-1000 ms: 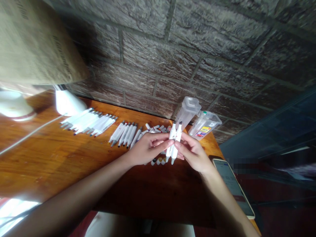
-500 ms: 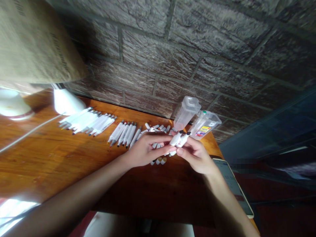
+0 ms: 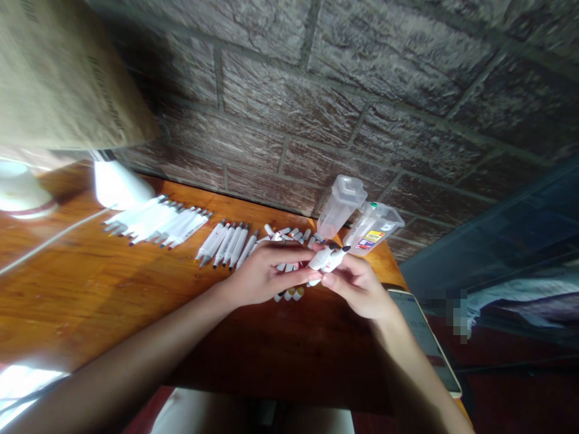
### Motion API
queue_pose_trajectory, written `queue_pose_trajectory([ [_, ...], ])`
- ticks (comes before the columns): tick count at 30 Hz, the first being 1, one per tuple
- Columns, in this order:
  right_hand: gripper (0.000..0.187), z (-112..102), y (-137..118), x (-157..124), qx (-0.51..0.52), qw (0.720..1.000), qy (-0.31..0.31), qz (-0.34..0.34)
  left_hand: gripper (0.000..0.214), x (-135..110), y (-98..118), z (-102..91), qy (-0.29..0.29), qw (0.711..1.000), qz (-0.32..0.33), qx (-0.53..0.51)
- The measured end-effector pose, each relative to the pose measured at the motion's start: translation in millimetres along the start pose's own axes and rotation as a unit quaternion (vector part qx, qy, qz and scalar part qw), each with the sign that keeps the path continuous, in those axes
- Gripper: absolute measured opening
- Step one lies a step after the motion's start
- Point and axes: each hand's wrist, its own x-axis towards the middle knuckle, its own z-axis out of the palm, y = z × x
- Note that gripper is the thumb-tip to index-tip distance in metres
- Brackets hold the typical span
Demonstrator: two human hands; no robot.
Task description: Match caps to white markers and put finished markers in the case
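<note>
Two white markers with dark tips are pinched between my left hand and my right hand, held above the table. Fingers of both hands press on them, their dark ends pointing up and to the right. Beneath and behind my hands lie several loose white caps, some with coloured ends, partly hidden by my fingers. More caps show just below my left fingers. A row of white markers lies left of my left hand, and a denser row is farther left.
Two clear plastic containers stand against the brick wall; the right one holds a green-ended marker. A phone lies at the table's right edge. On the left are a lamp, its white cord and a white round object.
The view has shifted very slightly. Both hands stay together on the markers, which have turned a little. At the right, a pale cloth shows more than before.
</note>
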Motion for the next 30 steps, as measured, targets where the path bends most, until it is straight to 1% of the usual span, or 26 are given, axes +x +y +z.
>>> queue_pose_trajectory([
  [5, 0.034, 1.9, -0.2, 1.1, 0.036, 0.999, -0.007, 0.014, 0.014, -0.2, 2.1, 0.5, -0.005, 0.999, -0.04, -0.02],
  [8, 0.035, 2.5, -1.2, 1.9, 0.046, 0.999, -0.009, 0.017, 0.018, -1.5, 1.6, 1.0, -0.008, 0.998, -0.058, -0.032],
  [13, 0.038, 2.2, 0.4, 0.8, 0.067, 0.997, -0.008, 0.042, 0.025, -3.2, -0.8, 2.1, -0.016, 0.994, -0.096, -0.042],
  [16, 0.038, 1.5, 4.3, -1.0, 0.077, 0.996, -0.011, 0.048, 0.027, -3.3, -1.3, 2.5, -0.014, 0.994, -0.101, -0.047],
  [21, 0.046, 1.3, 8.0, -1.8, 0.067, 0.995, -0.006, 0.071, 0.027, -3.0, -0.8, 2.0, -0.017, 0.994, -0.1, -0.045],
  [30, 0.046, 0.5, 7.9, -2.5, 0.063, 0.995, -0.012, 0.083, 0.028, -2.4, 0.8, 1.9, -0.018, 0.992, -0.11, -0.056],
])
